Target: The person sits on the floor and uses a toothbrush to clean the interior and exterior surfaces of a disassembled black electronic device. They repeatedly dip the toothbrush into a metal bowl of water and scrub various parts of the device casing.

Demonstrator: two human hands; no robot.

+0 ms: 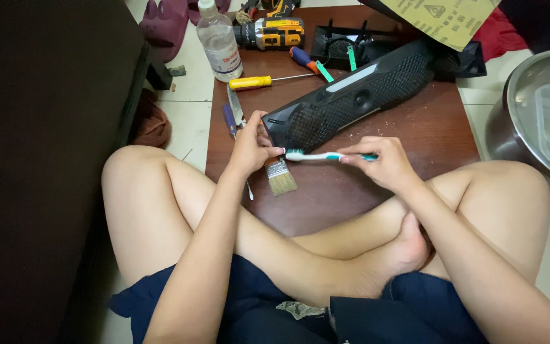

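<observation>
Table (351, 197): centre, before the crossed legs.
Grille panel (358, 95): on table, slanting from 9 toward 2 o'clock.
Toothbrush (326, 156): just beside panel, 6 o'clock.
Paintbrush (281, 176): under toothbrush head.
Screwdriver (256, 81), bottle (219, 41), drill (272, 32): 11 o'clock.
Bowl (529, 108): off table, 3 o'clock.

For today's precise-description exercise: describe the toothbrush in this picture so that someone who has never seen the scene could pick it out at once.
Start at the dark brown table and find the long black perforated panel lying across it. Just below the panel's near end, the toothbrush lies level between the left hand and right hand. Unlike the flat paintbrush beneath it, it is slim, white and teal.
</observation>
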